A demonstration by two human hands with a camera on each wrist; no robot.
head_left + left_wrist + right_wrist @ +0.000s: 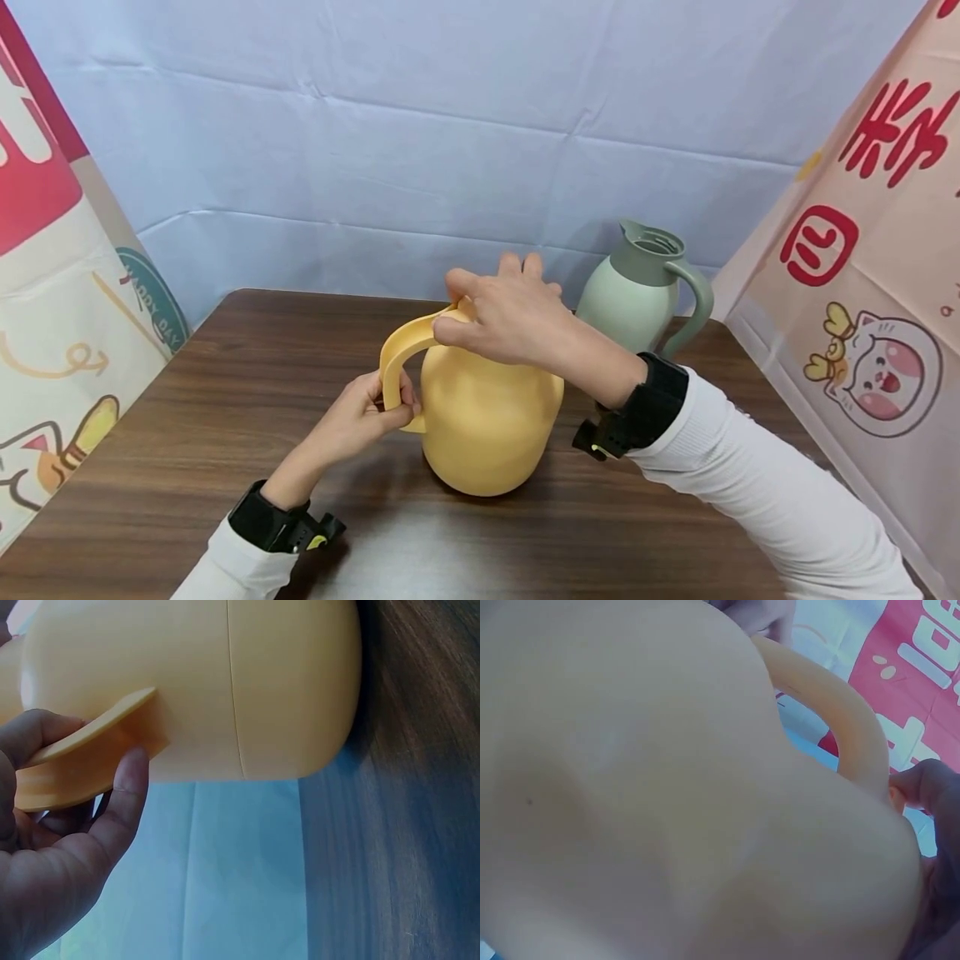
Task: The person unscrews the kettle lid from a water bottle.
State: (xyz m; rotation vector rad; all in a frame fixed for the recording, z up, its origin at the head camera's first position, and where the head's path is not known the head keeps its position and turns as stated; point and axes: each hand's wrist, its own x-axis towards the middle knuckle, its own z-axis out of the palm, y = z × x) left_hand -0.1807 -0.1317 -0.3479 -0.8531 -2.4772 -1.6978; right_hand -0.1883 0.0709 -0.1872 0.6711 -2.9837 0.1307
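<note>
A yellow thermos jug (491, 417) stands upright on the wooden table, its handle pointing left. My left hand (367, 412) grips the lower part of that handle (82, 754), with thumb and fingers around it. Over the top of the jug lies my right hand (513, 317), bent down from the right. Its thumb and forefinger close on the rim area beside the handle's upper end, while the other fingers reach over the far side. The jug's mouth and any lid are hidden beneath this hand. In the right wrist view, the jug's smooth body fills most of the picture.
Behind and to the right stands a green thermos jug (630, 300) with an uncovered mouth and its handle to the right. A pale cloth (360, 167) hangs along the table's back edge. Printed cloths (862, 275) hang at both sides.
</note>
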